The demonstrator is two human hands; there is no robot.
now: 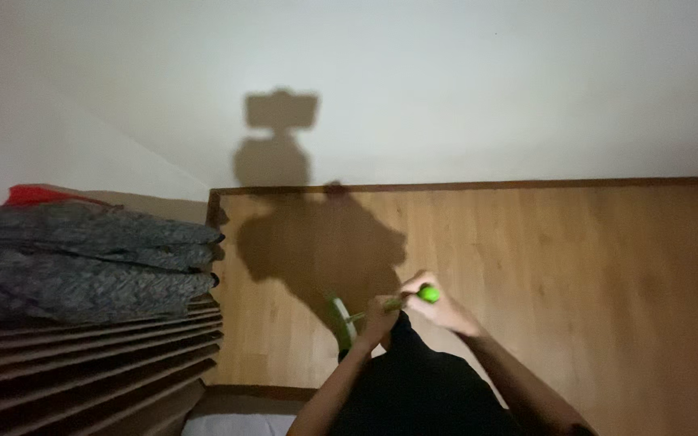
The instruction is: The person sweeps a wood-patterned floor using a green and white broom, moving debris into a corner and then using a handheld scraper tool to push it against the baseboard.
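Both of my hands meet low in the middle of the head view over a black garment (414,379). My right hand (439,305) is closed around the bright green handle of a small tool (427,295). My left hand (377,319) pinches the tool's thin shaft, close to a curved green piece (340,320) that sticks out to the left. The tool's tip is hidden behind my fingers. The room is dim and the hands are small, so finer detail is unclear.
A wooden floor (575,266) spreads ahead to a white wall (446,89). At left, folded grey cloth (82,258) and a red item (34,194) lie on a stack of dark slats (90,363). My shadow falls on floor and wall.
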